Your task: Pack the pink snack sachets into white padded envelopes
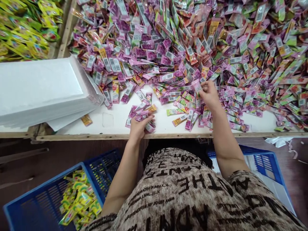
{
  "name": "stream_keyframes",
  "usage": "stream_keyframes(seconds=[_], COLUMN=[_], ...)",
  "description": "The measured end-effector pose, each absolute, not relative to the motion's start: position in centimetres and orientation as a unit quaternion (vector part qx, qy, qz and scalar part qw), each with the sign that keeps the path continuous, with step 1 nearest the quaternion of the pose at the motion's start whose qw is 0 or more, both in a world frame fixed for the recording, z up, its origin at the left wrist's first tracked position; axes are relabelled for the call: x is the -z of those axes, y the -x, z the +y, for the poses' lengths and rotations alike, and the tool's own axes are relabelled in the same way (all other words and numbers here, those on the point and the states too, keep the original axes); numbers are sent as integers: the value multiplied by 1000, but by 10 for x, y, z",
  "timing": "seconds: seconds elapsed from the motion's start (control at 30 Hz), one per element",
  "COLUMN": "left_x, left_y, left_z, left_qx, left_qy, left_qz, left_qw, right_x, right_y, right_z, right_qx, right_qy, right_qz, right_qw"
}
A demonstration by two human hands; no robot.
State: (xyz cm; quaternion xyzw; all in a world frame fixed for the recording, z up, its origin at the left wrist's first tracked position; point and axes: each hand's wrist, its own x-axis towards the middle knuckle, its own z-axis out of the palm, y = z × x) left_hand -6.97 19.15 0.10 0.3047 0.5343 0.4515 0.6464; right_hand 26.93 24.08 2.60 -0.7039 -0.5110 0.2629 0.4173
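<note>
My left hand is at the table's front edge, its fingers and thumb closed around a few purple stick sachets. Several more purple sachets lie right against that hand. Farther right, my right hand pinches one pale pink stick sachet by its end, just above the near side of the heap. Beneath and left of it lies a loose group of green, yellow and purple sachets. Behind both hands spreads the big heap of pink, purple and orange stick sachets, many with barcodes facing up.
A stack of white sheets or flat bags lies at the left, near a wooden divider with yellow-green packets beyond it. Below the table edge stand a blue crate holding yellow packets and another blue crate at right.
</note>
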Motion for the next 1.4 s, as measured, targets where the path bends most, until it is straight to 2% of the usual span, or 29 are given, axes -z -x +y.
stream_keyframes(seconds=[0.13,0.23,0.3,0.5,0.6,0.67,0.73,0.83,0.9,0.97,1.03,1.17,1.23,1.3,1.4], left_x=[-1,-1,-2,-2,-3,-3,-4,-5,-5,-5,-4,-4,-4,-3,-4], left_y=[69,68,68,69,69,69,69,69,69,69,70,71,71,72,73], left_z=[194,194,194,194,194,194,194,194,194,194,194,195,195,195,195], left_qx=[-450,-457,-456,-455,-450,-447,-448,-450,-449,-449,-452,-450,-450,-452,-450], left_qy=[-300,-310,-308,-303,-302,-304,-307,-303,-300,-299,-299,-294,-294,-294,-289], left_qz=[542,538,535,537,540,539,536,535,538,536,532,527,522,520,520], left_qw=[643,637,641,643,645,646,647,647,648,649,651,659,662,663,666], right_x=[-27,-21,-19,-38,-57,-65,-66,-53,-39,-28,-25,-41,-49,-52,-48], right_y=[-238,-226,-233,-273,-276,-269,-254,-218,-191,-169,-158,-174,-193,-208,-215], right_z=[225,222,223,231,230,230,228,221,215,209,207,218,230,240,244], right_qx=[-176,-118,-127,-353,-388,-370,-362,-387,-351,-286,-259,-342,-327,-253,-184], right_qy=[762,753,743,670,623,631,648,630,603,581,569,608,647,691,716], right_qz=[-596,-636,-638,-476,-471,-490,-524,-625,-701,-757,-774,-668,-611,-603,-651], right_qw=[183,120,156,448,489,475,417,251,144,86,99,262,317,307,171])
